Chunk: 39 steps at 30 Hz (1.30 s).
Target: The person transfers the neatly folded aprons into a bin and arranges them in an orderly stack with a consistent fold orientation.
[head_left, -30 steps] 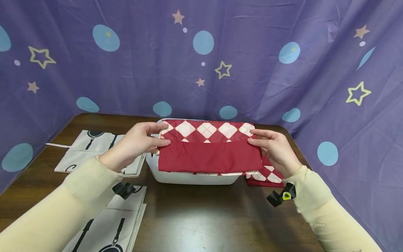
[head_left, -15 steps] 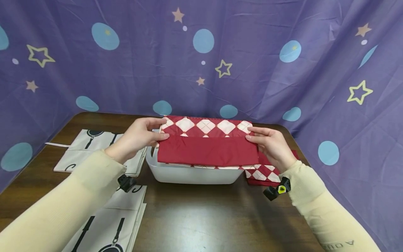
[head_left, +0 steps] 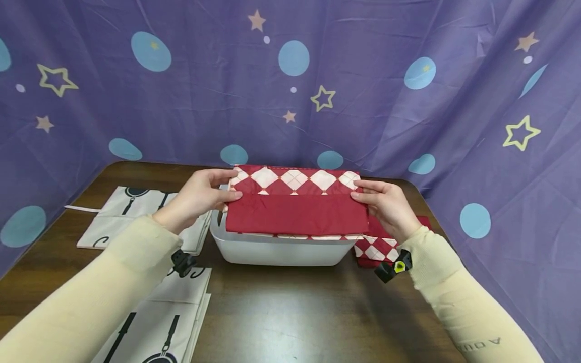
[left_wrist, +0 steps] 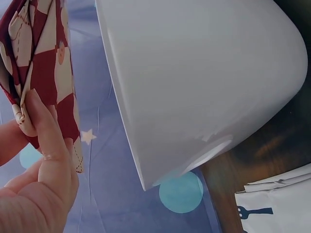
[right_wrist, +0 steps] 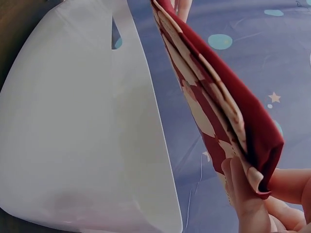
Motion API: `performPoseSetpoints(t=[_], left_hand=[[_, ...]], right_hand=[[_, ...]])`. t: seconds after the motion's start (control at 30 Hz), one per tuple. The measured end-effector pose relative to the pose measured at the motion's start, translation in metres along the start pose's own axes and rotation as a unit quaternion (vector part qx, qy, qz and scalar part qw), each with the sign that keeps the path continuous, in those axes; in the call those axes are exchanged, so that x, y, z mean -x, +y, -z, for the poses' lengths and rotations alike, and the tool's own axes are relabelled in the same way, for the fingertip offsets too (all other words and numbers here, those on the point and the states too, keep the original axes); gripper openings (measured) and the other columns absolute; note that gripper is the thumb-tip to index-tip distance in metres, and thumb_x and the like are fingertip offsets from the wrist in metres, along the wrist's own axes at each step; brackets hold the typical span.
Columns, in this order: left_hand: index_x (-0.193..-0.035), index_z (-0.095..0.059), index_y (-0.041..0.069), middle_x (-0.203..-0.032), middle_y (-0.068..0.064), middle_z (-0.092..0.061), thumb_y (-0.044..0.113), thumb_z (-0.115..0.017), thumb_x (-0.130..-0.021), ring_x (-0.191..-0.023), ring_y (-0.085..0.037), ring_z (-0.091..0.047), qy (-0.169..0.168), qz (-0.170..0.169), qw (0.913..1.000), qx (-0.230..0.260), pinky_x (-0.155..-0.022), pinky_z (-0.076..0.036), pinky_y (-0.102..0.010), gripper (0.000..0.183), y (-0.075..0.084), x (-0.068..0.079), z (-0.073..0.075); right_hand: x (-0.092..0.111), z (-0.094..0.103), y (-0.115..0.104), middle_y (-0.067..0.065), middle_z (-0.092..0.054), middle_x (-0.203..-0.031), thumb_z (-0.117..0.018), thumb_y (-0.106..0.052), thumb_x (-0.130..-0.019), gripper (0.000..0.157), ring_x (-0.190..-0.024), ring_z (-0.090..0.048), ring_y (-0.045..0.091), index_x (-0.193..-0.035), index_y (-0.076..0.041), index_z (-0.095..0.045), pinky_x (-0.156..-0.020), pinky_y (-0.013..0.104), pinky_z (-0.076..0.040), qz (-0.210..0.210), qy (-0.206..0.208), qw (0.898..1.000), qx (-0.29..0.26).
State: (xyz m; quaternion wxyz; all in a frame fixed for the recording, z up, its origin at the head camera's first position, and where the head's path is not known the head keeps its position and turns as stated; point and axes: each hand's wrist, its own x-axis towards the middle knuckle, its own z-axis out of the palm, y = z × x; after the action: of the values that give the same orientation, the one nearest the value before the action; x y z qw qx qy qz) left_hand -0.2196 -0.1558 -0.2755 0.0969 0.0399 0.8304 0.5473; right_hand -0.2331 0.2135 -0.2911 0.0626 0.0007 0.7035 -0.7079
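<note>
A folded red-and-white argyle cloth (head_left: 297, 216), with a plain red band along its lower front, is held up level over a white plastic bin (head_left: 281, 253). My left hand (head_left: 199, 195) pinches its left end between thumb and fingers. At the other end my right hand (head_left: 389, 207) pinches it in the same way. From the side, in the right wrist view, the cloth (right_wrist: 209, 102) shows several stacked layers above the bin's rim. The cloth hides most of the bin's opening, and its inside cannot be seen.
Another folded red argyle cloth (head_left: 376, 248) lies right of the bin. Left of it lies a folded white cloth with black kitchen-utensil prints (head_left: 118, 219) and a strap. A similar white cloth (head_left: 156, 322) lies nearer on the wooden table (head_left: 281, 312). A purple curtain (head_left: 363, 131) hangs behind.
Both hands have lifted the cloth slightly and shifted it a little left, so more of the bin's front shows beneath it. Both grips are unchanged.
</note>
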Motion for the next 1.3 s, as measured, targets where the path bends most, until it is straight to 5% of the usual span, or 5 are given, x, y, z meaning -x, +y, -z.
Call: performPoseSetpoints(t=[0.47,0.8,1.13,1.3], left_hand=[[-0.15,-0.04,0.003,-0.148,-0.02,-0.047,0.015,-0.068,-0.094,-0.117,-0.031,-0.057,0.039,0.012,0.9991,-0.013,-0.071,-0.056,-0.017,0.063,-0.006,-0.001,-0.002],[-0.148,-0.042,-0.001,-0.145,-0.021,-0.051,0.014,-0.068,-0.094,-0.094,-0.017,-0.064,0.049,0.009,0.9984,-0.028,-0.071,-0.056,-0.017,0.062,-0.007,-0.003,-0.002],[-0.147,-0.043,-0.002,-0.144,-0.022,-0.051,0.014,-0.067,-0.094,-0.088,-0.015,-0.064,0.05,0.024,0.9976,-0.041,-0.069,-0.055,-0.016,0.061,-0.009,-0.004,-0.001],[-0.147,-0.042,-0.003,-0.145,-0.023,-0.05,0.014,-0.067,-0.094,-0.1,-0.023,-0.063,0.048,0.023,0.9975,-0.046,-0.073,-0.056,-0.018,0.06,-0.01,-0.005,0.0]], right_hand=[[-0.006,-0.003,0.002,-0.011,-0.069,-0.082,-0.065,-0.001,-0.091,0.052,-0.071,-0.061,0.0,-0.139,0.01,-0.048,-0.066,0.015,-0.052,-0.022,-0.015,0.999,0.025],[-0.013,-0.007,0.003,-0.011,-0.065,-0.079,-0.064,0.0,-0.092,0.051,-0.065,-0.056,0.0,-0.14,0.009,-0.048,-0.064,0.015,-0.049,-0.024,-0.023,0.998,0.048],[-0.016,-0.01,0.005,-0.011,-0.065,-0.085,-0.063,0.0,-0.092,0.051,-0.075,-0.061,-0.001,-0.14,0.009,-0.047,-0.072,0.015,-0.054,-0.034,-0.03,0.997,0.061],[-0.019,-0.011,0.006,-0.008,-0.064,-0.092,-0.063,-0.002,-0.093,0.05,-0.076,-0.06,-0.001,-0.14,0.007,-0.049,-0.07,0.014,-0.052,-0.034,-0.024,0.996,0.078]])
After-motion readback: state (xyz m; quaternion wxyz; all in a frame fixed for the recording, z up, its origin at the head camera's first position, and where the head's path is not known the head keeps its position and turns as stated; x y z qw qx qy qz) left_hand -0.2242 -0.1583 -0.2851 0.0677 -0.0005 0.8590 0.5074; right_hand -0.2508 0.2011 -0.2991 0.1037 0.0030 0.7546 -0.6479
